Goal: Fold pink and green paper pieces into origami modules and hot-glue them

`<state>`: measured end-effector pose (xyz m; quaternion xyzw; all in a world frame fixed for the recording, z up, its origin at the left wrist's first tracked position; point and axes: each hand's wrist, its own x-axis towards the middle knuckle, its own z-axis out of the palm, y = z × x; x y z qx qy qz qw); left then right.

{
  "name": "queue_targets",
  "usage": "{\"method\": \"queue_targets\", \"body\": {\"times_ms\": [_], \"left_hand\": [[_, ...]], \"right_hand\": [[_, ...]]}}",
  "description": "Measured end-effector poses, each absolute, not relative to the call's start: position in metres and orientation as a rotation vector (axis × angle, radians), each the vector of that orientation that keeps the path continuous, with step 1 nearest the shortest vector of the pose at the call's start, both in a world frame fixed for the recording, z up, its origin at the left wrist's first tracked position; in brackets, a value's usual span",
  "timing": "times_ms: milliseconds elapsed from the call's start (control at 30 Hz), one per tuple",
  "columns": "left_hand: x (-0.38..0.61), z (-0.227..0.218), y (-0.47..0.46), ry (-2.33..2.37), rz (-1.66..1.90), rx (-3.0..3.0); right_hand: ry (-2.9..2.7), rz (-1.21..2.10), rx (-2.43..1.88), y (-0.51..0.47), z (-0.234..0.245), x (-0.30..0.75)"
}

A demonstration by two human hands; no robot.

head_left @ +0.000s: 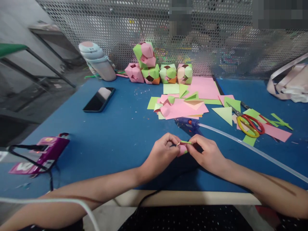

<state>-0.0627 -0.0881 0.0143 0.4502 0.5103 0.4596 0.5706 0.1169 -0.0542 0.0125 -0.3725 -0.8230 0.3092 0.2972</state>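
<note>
My left hand [163, 151] and my right hand [206, 152] meet near the front edge of the blue table [115, 128], both pinched on one small folded paper piece [183, 147], pink with a green edge. Just behind the hands lies a blue glue gun [189, 124] with a long clear glue stick [250, 149] running to the right. Beyond it a pile of pink and green paper sheets [185, 102] is spread out, with folded triangles on top.
Several finished pink-and-green paper cubes [154, 65] stand stacked at the back by a perforated metal screen. Scissors [247, 123] with red and yellow handles lie at the right among scraps. A phone [99, 99], a water bottle [97, 61], a purple pouch [45, 154] with a black cord sit left.
</note>
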Motion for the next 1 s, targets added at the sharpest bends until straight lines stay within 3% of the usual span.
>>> {"method": "queue_targets", "body": {"times_ms": [367, 1000], "left_hand": [[-0.07, 0.017, -0.087, 1.247, 0.97, 1.559], [-0.068, 0.024, -0.087, 1.315, 0.968, 1.254]], "right_hand": [[-2.215, 0.814, -0.939, -0.054, 0.011, 0.117], [-2.132, 0.926, -1.07, -0.053, 0.015, 0.117]]}}
